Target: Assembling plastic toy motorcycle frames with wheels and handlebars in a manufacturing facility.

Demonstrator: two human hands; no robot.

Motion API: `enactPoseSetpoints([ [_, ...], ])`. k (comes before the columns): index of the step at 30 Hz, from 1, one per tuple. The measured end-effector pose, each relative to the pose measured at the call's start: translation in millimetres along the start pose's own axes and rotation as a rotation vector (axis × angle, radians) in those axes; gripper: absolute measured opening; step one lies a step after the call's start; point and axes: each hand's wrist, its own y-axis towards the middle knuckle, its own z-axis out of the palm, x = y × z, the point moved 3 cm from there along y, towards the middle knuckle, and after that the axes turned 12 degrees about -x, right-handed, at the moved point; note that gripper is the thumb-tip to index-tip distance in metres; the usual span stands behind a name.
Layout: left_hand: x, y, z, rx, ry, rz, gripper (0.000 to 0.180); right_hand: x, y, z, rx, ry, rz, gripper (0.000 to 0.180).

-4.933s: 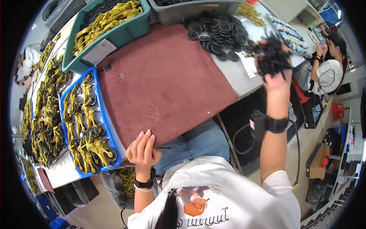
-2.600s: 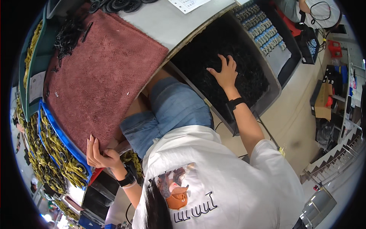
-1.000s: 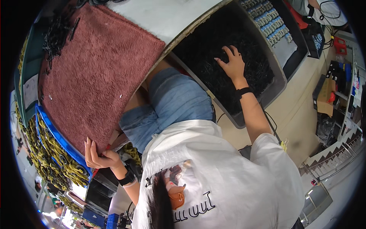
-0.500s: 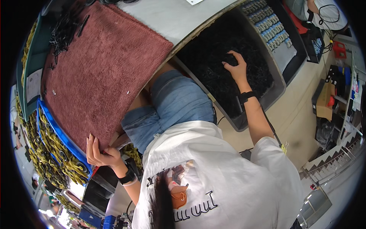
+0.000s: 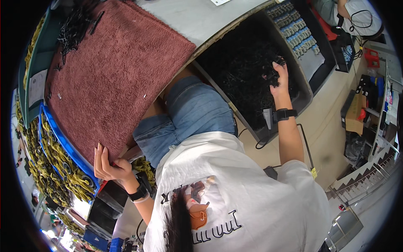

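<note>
My right hand (image 5: 281, 80) is over the grey bin (image 5: 308, 90) at the right, its fingers curled round a clump of small black parts (image 5: 277, 69). Many more such black pieces (image 5: 235, 63) fill the bin, too tangled and dark to make out singly. At the near corner of a reddish-brown towel (image 5: 113, 75), my left hand (image 5: 111, 168) rests against the edge with fingers stretched out and nothing visible in them. A heap of black parts (image 5: 73, 31) lies on the towel's far left, with a few loose bits nearby.
Left of the towel, a blue-rimmed bin (image 5: 67, 143) holds yellow and black pieces. Beyond the grey bin is a dark tray with rows of small blue and beige parts (image 5: 296, 31). A grey tabletop (image 5: 176, 17) extends behind the towel. Another person (image 5: 361, 19) sits at the far right.
My right hand has moved right within the bin and lifted a clump of black parts, its fingers now closed round them. My left hand has stayed almost in place.
</note>
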Motion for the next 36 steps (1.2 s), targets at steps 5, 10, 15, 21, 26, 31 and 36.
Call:
enactPoseSetpoints([
  [5,-2,2,1,-0.025,0.011,0.020,0.029,36,-16,4,0.167,0.137,0.014,0.046],
  [10,-1,3,3,-0.043,0.007,0.010,0.028,69,-46,18,0.331,0.247,0.003,0.053],
  [15,1,8,-2,-0.050,-0.007,-0.008,0.027,102,-84,41,0.458,0.360,-0.009,0.056],
  [21,1,5,0,-0.051,-0.047,-0.036,0.026,162,-131,118,0.813,0.292,-0.087,0.070],
  [26,3,2,-5,-0.030,-0.058,-0.060,0.026,177,-164,214,1.003,0.312,-0.059,0.058],
  [31,4,9,-5,-0.034,-0.094,-0.057,0.025,160,-198,336,1.195,0.195,0.050,0.051],
  [36,6,7,-6,-0.032,-0.108,-0.046,0.026,112,-235,446,1.128,0.087,0.018,0.026],
])
